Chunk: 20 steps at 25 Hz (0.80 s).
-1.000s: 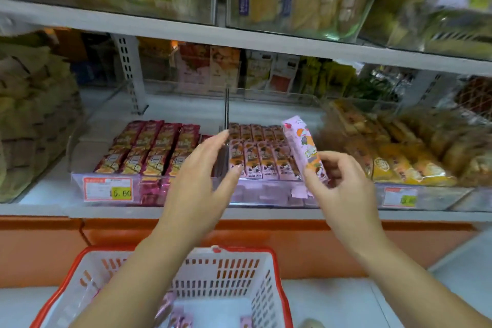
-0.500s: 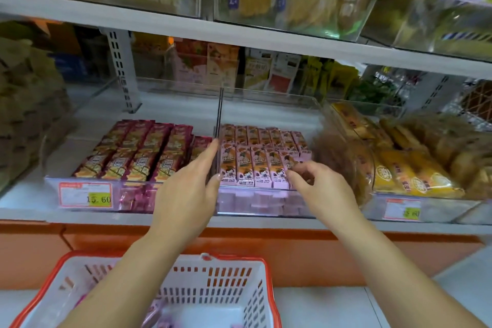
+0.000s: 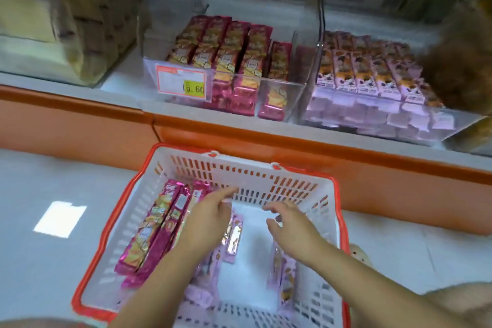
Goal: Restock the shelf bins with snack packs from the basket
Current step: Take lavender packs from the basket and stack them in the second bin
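IN THE BASKET: Both our hands are down inside the red-rimmed basket (image 3: 266, 176). Our left hand (image 3: 210, 221) reaches with fingers stretched nearly straight, and our right hand (image 3: 292, 231) hovers with fingers loosely spread and slightly bent. Neither holds anything that we can see. Lilac snack packs (image 3: 234, 237) lie just under and between the two sets of fingertips. Magenta snack packs (image 3: 157, 229) lean against the basket wall on the left hand's little-finger side.

Beyond the fingertips, past the orange shelf edge (image 3: 266, 138), two clear bins wait. The maroon-pack bin (image 3: 287, 93) is ahead of the left fingers and the lilac-pack bin (image 3: 458, 125) ahead of the right.

The risk, as we judge it, is that the foil looks slick, so a flat-fingered grab may let a pack slide. The two pinks are also alike, so a pack could land in the wrong bin.
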Tool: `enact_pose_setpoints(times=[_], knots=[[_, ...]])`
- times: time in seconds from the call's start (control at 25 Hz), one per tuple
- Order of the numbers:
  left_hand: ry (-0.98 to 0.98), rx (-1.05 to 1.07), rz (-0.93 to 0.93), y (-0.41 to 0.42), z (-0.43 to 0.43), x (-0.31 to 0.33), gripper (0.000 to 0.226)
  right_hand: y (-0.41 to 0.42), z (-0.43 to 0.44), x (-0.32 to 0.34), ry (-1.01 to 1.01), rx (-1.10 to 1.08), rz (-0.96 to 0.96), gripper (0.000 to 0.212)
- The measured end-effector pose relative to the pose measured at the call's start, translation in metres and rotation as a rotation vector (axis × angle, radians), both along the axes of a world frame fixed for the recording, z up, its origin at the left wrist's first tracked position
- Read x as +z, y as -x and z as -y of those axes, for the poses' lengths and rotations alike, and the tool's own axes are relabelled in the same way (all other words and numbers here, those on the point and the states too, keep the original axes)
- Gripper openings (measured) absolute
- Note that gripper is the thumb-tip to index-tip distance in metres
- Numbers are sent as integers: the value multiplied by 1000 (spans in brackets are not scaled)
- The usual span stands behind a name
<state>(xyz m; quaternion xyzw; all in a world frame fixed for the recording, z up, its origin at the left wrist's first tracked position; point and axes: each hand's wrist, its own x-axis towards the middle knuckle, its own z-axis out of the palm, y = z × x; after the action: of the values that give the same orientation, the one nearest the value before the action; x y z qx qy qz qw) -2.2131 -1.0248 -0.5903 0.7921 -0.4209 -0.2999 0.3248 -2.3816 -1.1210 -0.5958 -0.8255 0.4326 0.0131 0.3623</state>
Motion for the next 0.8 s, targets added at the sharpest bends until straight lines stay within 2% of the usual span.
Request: enact_pose_setpoints(times=[0.12, 0.24, 0.36, 0.48, 0.68, 0.8], knots=[[-132, -70, -62, -9, -26, -31, 45, -16, -14, -84, -151, 5, -198, 40], [-196, -66, -104, -16, -35, -44, 46, -29, -29, -129, -241, 80, -307, 52], [-309, 3, -125, -21, -39, -59, 45, -40, -44, -153, -190, 142, -331, 60], [-329, 23, -195, -21, -39, -61, 44, -49, -53, -167, -102, 191, -371, 64], [-337, 61, -255, -18, -32, -58, 44, -44, -63, -171, 29, 133, -413, 57], [-346, 64, -279, -17, -34, -61, 43, -37, -65, -171, -6, 37, -397, 39]])
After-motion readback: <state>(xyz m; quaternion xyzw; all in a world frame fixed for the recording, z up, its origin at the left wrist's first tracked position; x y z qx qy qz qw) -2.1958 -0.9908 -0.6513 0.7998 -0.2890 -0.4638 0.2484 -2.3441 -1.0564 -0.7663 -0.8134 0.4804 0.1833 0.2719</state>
